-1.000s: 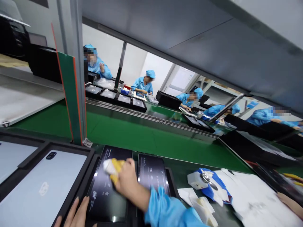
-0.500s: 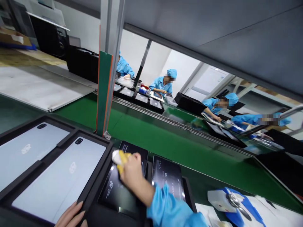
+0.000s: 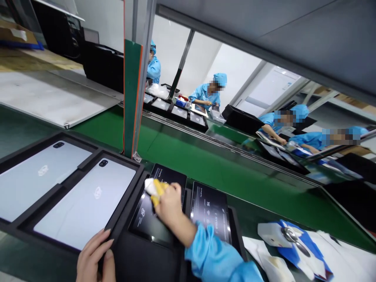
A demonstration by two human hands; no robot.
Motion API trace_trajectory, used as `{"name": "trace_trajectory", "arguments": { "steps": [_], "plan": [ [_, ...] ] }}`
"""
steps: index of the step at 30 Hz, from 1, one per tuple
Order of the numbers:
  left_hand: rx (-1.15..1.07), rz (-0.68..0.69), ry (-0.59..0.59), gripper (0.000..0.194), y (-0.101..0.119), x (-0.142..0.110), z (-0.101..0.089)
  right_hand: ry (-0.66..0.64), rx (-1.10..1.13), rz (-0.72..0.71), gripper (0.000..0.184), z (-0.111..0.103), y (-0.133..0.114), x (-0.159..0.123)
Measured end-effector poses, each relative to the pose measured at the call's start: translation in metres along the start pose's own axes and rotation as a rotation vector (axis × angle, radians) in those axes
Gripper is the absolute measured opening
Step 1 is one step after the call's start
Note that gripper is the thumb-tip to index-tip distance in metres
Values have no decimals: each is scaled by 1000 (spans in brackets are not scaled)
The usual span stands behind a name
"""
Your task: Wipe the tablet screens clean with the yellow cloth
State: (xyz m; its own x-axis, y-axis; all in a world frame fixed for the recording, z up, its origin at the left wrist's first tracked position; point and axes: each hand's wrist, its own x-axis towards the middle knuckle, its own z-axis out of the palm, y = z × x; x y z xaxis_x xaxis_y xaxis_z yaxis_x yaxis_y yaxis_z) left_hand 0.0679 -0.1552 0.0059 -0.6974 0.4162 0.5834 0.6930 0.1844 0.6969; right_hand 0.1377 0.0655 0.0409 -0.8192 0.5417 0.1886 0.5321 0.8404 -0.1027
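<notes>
My right hand (image 3: 170, 201), with yellow finger cots on some fingers, presses a folded white wiping cloth (image 3: 149, 186) onto the dark screen of a tablet (image 3: 152, 227). A second dark-screened tablet (image 3: 210, 211), showing white text, sits just right of it. My left hand (image 3: 95, 256) lies with its fingers stretched out at the lower edge of a pale-backed tablet (image 3: 88, 203) in a black tray (image 3: 120, 213). Farther left, another pale-backed tablet (image 3: 44, 176) lies in the same kind of tray. Both pale backs have a camera bump and a logo.
A metal post (image 3: 133, 86) rises behind the trays beside a green conveyor belt (image 3: 188, 149). At right are a white bottle (image 3: 269, 234), a blue packet (image 3: 317, 256) and white cloths (image 3: 346, 254). Several co-workers in blue sit across the belt, including one person (image 3: 202, 93).
The view has shifted, so the trays appear slightly higher and farther right. More of my left hand shows. My right hand stays on the same tablet with the cloth.
</notes>
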Motion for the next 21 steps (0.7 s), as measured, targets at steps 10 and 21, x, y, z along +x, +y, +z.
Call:
{"name": "trace_trajectory", "arguments": {
  "steps": [10, 21],
  "plan": [
    [66, 66, -61, 18, -24, -5, -2, 48, 235, -360, 51, 13, 4, -92],
    [121, 26, -121, 19, -39, -5, 1, 116, 168, -124, 50, 7, 24, -113]
  ]
}}
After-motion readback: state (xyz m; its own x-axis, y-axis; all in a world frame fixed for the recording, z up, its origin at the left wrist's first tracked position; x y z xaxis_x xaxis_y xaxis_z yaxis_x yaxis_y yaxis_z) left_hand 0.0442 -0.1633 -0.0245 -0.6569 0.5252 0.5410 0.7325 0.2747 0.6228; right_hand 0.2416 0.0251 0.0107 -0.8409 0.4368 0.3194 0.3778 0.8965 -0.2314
